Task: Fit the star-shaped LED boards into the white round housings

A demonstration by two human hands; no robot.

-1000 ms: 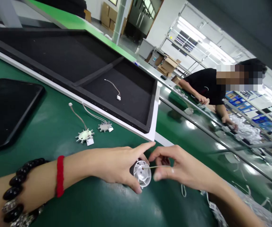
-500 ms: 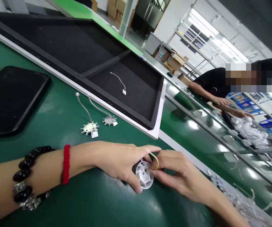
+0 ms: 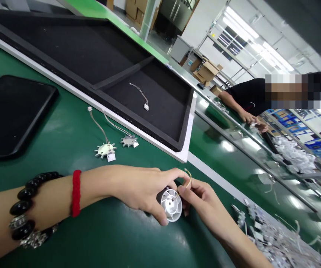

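Observation:
My left hand (image 3: pixel 146 191) is closed around a small round fan part with white spokes (image 3: pixel 171 205) and a dark side. The thumb presses its lower edge and the index finger reaches over its top. At the part's right side, my right hand (image 3: pixel 202 197) pinches a thin yellowish wire (image 3: pixel 188 178) between thumb and fingers. The wire runs from near the hub, and its small end sticks up above the fingertips. Beyond my left wrist lie two spoked discs, a pale one (image 3: pixel 105 150) and a grey one (image 3: pixel 129 141), each with a cable and a white tag.
A black tray (image 3: pixel 15 115) lies at the left. Behind the discs stands a large black-lined frame (image 3: pixel 73 56) holding a small wired piece (image 3: pixel 146 107). Loose wired parts (image 3: pixel 272 238) pile up at lower right. Across the conveyor line, a co-worker (image 3: pixel 244 96) handles something small near white parts (image 3: pixel 293 154).
My right hand has shifted its pinch on the wire, whose free end now points upward. The fan part has turned slightly. The co-worker's hands have drawn back from the white pile.

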